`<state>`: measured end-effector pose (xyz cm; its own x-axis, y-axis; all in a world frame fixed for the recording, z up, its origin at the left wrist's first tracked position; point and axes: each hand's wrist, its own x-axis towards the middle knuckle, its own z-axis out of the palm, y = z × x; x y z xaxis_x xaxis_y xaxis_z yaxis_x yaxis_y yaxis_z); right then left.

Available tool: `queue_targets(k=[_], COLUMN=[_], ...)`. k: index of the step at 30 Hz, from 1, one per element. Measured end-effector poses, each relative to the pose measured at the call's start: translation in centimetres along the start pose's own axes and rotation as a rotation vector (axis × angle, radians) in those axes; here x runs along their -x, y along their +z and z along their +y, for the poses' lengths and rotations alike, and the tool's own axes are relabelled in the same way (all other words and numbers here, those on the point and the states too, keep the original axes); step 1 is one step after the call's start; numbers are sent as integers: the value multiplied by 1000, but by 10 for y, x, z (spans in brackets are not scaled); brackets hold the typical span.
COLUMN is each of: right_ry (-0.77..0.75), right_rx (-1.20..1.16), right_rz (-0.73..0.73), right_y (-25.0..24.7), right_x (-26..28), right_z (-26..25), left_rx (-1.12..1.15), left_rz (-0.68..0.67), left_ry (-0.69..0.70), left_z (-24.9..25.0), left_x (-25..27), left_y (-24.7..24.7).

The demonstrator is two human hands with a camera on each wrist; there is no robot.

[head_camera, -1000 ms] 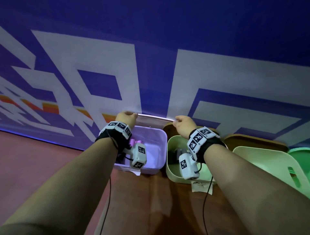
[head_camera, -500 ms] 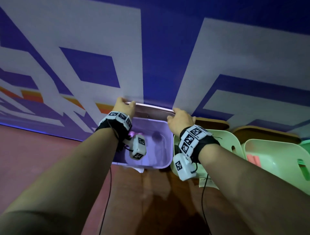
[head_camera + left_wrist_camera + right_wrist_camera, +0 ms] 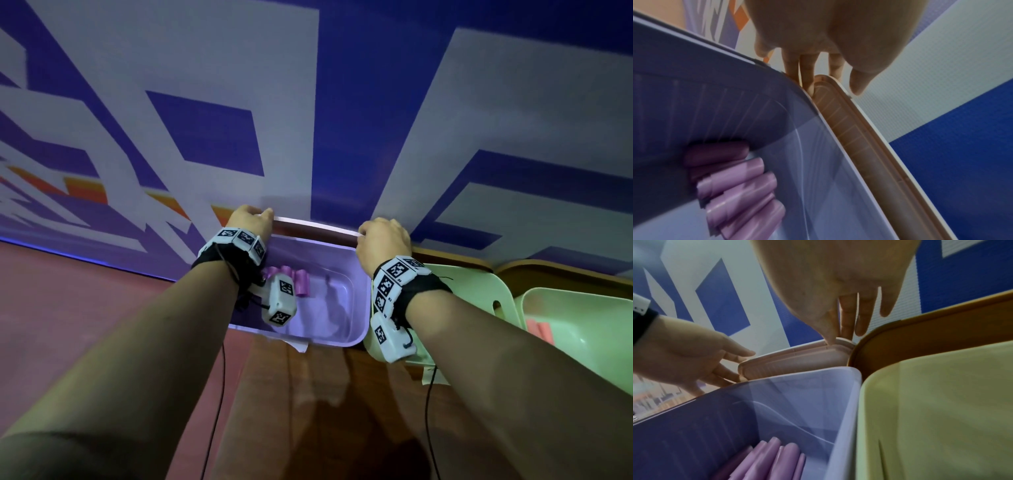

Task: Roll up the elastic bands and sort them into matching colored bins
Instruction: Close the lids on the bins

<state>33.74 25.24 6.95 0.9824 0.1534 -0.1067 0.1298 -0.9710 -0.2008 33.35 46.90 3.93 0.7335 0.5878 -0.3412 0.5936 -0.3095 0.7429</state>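
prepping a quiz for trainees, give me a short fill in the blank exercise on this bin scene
1. The rolled bands in the purple bin are ____ in colour.
2. Both hands grip the ____ standing behind the purple bin.
3. The left hand and the right hand hold ____ ends of it.
4. The bin directly right of the purple one is pale ____.

Missing words: purple; lid; opposite; green

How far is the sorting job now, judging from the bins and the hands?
Done: several rolled purple bands lie in the purple bin, and a pink roll lies in a light green bin, so that one looks mismatched. In hand: the left hand and right hand each hold an end of the lid standing behind the purple bin. Left: probably closing it; no loose bands are in view.
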Motion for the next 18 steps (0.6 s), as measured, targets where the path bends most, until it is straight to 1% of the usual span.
queue_targets(k=[6, 8, 11, 13, 14, 15, 16, 18], right_ry=[-57, -53, -33, -15, -2, 15, 35, 83], right_rx=[10, -23, -101, -179, -225, -273, -326, -434], right_rz=[-3, -7, -2, 0, 4, 5, 5, 5], right_y=[0, -1, -9, -16, -20, -24, -27, -33], right_x=[0, 3, 9, 14, 17, 21, 24, 33], right_z=[-9, -10, -14, -16, -18, -19, -20, -23], left_rx=[5, 14, 35, 37, 21, 5, 37, -92], left_rz=[58, 85, 108, 95, 81, 50, 12, 26], left_ry=[-12, -16, -14, -22, -11, -23, -50, -35], left_z=[-4, -4, -1, 3, 6, 7, 9, 13], left_x=[-4, -3, 7, 16, 22, 25, 29, 44], left_y=[-12, -20, -33, -44, -51, -57, -64, -74])
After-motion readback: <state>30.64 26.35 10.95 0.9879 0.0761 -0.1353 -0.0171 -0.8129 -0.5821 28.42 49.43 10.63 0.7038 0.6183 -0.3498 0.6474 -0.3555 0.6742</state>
